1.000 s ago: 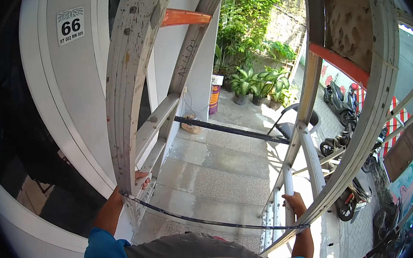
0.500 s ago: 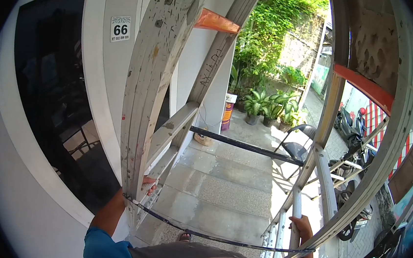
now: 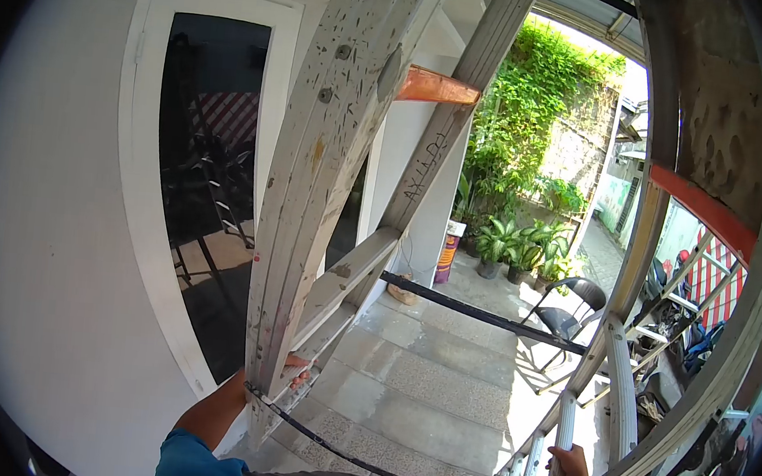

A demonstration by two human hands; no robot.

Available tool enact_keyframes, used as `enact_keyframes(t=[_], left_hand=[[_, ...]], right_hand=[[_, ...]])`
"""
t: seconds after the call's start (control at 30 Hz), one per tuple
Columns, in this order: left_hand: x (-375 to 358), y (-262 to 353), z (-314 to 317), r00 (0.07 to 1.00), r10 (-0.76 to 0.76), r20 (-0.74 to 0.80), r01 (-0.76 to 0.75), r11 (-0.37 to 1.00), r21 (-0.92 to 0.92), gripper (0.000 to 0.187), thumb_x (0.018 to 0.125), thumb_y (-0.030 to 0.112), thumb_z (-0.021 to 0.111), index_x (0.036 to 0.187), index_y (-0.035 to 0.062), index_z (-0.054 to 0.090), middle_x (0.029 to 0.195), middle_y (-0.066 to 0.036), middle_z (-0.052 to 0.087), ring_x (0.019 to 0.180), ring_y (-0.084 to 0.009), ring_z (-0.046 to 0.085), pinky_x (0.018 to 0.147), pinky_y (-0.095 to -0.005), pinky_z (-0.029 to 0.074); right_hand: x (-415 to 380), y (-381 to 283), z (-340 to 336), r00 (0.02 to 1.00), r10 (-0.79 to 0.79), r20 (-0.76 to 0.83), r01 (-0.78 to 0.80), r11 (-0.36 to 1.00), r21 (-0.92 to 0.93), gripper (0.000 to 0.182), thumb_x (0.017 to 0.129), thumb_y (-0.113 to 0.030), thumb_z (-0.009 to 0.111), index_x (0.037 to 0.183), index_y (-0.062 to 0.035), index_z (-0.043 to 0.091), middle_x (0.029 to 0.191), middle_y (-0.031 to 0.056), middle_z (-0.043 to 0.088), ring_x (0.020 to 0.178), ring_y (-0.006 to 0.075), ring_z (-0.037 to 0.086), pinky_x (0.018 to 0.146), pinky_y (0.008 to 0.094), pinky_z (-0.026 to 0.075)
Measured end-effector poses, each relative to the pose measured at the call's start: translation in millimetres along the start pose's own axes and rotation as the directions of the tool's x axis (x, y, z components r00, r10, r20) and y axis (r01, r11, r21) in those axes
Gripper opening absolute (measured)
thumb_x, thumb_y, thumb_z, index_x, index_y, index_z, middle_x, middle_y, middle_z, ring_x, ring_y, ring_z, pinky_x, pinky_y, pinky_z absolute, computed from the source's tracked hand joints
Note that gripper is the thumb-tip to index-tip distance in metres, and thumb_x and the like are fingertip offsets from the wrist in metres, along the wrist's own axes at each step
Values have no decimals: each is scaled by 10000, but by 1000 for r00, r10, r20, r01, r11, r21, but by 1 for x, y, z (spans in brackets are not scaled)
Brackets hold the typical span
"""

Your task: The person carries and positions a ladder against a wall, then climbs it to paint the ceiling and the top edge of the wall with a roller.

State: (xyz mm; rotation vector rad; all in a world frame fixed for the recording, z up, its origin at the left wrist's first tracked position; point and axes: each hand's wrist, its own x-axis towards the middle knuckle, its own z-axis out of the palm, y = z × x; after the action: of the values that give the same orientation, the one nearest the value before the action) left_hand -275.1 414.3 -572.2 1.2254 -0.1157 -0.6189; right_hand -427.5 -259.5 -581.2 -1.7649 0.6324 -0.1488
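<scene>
A paint-spattered metal stepladder point(image 3: 326, 142) stands spread around me, its two sides rising left and right of my view. My left hand point(image 3: 298, 373) is closed around a lower rung of the left side, with fingertips showing past the rail. On the right side, my right hand point(image 3: 571, 468) wraps around another flat rung point(image 3: 562, 435). A thin black strap point(image 3: 327, 435) stretches between the two sides in front of my body. Farther off, a straight black bar point(image 3: 483, 312) also joins them. Orange braces point(image 3: 439, 86) cross the rails higher up.
A white-framed dark glass door point(image 3: 216, 151) is on the left. Ahead on the paved floor point(image 3: 443, 361) are a black folding chair point(image 3: 565, 309), potted plants point(image 3: 498, 244) and a purple-orange container point(image 3: 448, 253). Another ladder point(image 3: 679, 300) and motorbikes stand at the right.
My view has swung left and up, so the stepladder and both hands appear farther right and lower. More of the glass door shows; the number 66 plate has gone from sight. Both hands keep their hold.
</scene>
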Motion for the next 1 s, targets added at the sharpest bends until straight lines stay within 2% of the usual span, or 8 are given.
enact_keyframes(t=[0.07, 0.23, 0.3, 0.47, 0.57, 0.63, 0.9, 1.0], left_hand=[[-25, -10, 6, 1000, -16, 27, 18, 998, -65, 357, 963, 244, 570, 1240, 32, 496, 841, -44, 540, 653, -83, 512, 579, -226, 477], [-90, -48, 15, 1000, 5, 31, -4, 1000, -28, 370, 956, 242, 575, 1246, 27, 490, 853, -46, 545, 659, -82, 504, 583, -236, 467], [-127, -54, 29, 995, 26, -91, -19, 997, 76, 371, 953, 237, 577, 1245, 25, 489, 852, -42, 544, 670, -79, 505, 584, -230, 468], [-203, -77, 60, 998, 16, -55, -13, 999, 46, 388, 943, 240, 588, 1243, 17, 487, 838, -34, 533, 677, -77, 506, 584, -217, 468], [-235, -102, 68, 1000, -3, -21, 3, 1000, -27, 389, 947, 241, 584, 1242, 7, 486, 835, -32, 531, 672, -76, 506, 583, -214, 468], [-255, -128, 66, 994, 99, -41, -97, 993, 61, 391, 950, 240, 582, 1244, 1, 486, 833, -34, 530, 668, -73, 509, 579, -210, 467], [-365, -185, 125, 995, 56, -86, -53, 998, 36, 403, 946, 242, 580, 1255, 2, 482, 826, -40, 523, 657, -85, 508, 583, -229, 479], [-411, -216, 154, 991, 44, -126, -44, 999, 1, 405, 947, 246, 580, 1255, 3, 478, 824, -40, 521, 655, -86, 505, 583, -226, 472]], right_hand=[[-22, 17, -9, 1000, -15, 7, 15, 1000, -6, 247, 776, -74, 727, 871, 94, 573, 627, 124, 591, 480, 227, 616, 422, 353, 505], [-84, 61, -23, 998, -47, 33, 46, 998, 40, 239, 781, -76, 720, 865, 92, 572, 618, 124, 583, 478, 232, 614, 417, 356, 502], [-117, 66, -34, 999, -27, 16, 27, 1000, 11, 246, 781, -81, 722, 863, 93, 569, 617, 121, 579, 477, 232, 613, 416, 358, 502], [-180, 98, -48, 999, -31, 29, 31, 999, 19, 263, 782, -96, 732, 862, 91, 566, 616, 122, 575, 458, 220, 594, 406, 354, 495], [-205, 115, -59, 997, -32, 65, 35, 999, -36, 309, 791, -139, 729, 912, 104, 583, 624, 128, 598, 478, 220, 611, 436, 344, 497], [-218, 135, -68, 996, -57, 74, 56, 998, 17, 313, 795, -141, 728, 911, 107, 577, 627, 130, 596, 478, 221, 609, 436, 341, 492], [-306, 162, -119, 992, -13, 124, 17, 999, -30, 367, 789, -145, 736, 961, 130, 563, 627, 136, 594, 477, 225, 610, 425, 338, 487], [-345, 180, -147, 996, -11, 89, 17, 997, -72, 376, 785, -147, 740, 962, 133, 563, 634, 136, 595, 476, 230, 612, 418, 343, 486]])
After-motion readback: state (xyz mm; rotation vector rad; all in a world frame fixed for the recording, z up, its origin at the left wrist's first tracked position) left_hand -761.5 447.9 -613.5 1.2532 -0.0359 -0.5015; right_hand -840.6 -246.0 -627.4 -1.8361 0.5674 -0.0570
